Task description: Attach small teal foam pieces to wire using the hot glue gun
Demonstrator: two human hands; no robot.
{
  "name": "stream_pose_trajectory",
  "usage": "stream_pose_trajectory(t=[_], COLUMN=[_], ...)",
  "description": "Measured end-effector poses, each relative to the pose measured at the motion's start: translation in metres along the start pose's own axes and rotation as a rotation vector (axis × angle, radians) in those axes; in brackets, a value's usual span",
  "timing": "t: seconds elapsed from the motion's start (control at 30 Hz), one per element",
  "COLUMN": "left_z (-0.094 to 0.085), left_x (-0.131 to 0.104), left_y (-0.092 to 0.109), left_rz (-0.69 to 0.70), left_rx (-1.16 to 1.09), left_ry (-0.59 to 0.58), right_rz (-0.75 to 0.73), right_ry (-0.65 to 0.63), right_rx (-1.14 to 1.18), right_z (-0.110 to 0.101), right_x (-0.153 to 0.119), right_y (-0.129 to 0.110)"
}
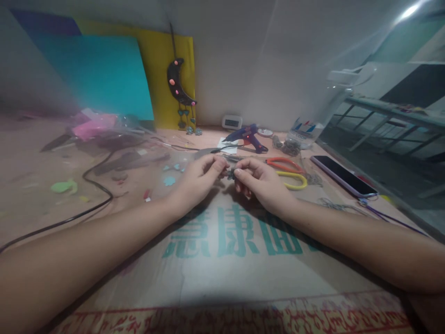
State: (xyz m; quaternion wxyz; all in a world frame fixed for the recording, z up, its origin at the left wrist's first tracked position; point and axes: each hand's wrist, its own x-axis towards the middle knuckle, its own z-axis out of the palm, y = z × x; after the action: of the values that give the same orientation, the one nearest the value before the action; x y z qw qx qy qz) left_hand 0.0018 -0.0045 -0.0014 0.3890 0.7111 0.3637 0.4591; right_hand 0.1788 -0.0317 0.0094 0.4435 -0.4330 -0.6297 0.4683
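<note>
Over the middle of the table my right hand (260, 183) pinches a small dark grey piece (231, 174), too small and blurred to name. My left hand (205, 174) is closed just beside it, thumb pressed to fingertips; what lies between them cannot be made out. Behind my right hand are scissors with an orange and a yellow handle (295, 181), partly covered by the hand. Light-blue flower-shaped cutouts (169, 181) lie left of my left hand. A blue glue gun (245, 134) rests on a white paper piece (227, 146) behind both hands.
A phone (344, 176) lies at the right, near grey thread (340, 204). A black cord (100, 202) winds across the left side. Against the wall stand coloured sheets (104, 74) and a dark crescent moon ornament (177, 86). A small digital clock (232, 122) and plastic container (302, 134) stand behind.
</note>
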Motion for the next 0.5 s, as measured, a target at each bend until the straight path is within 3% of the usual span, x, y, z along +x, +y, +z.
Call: stream_pose_trajectory(t=[0.3,0.5], left_z=[0.0015,0.0014], left_x=[-0.0032,-0.0017], left_y=[0.0086,0.0077], left_rz=[-0.052,-0.064], left_rx=[0.164,0.076], left_ry=[-0.03,-0.041], right_rz=[-0.022,-0.066], right_ry=[0.003,0.037], right_rx=[0.026,-0.028], right_z=[-0.0005,-0.0011], right_x=[0.0,-0.001], right_y=[0.0011,0.0023])
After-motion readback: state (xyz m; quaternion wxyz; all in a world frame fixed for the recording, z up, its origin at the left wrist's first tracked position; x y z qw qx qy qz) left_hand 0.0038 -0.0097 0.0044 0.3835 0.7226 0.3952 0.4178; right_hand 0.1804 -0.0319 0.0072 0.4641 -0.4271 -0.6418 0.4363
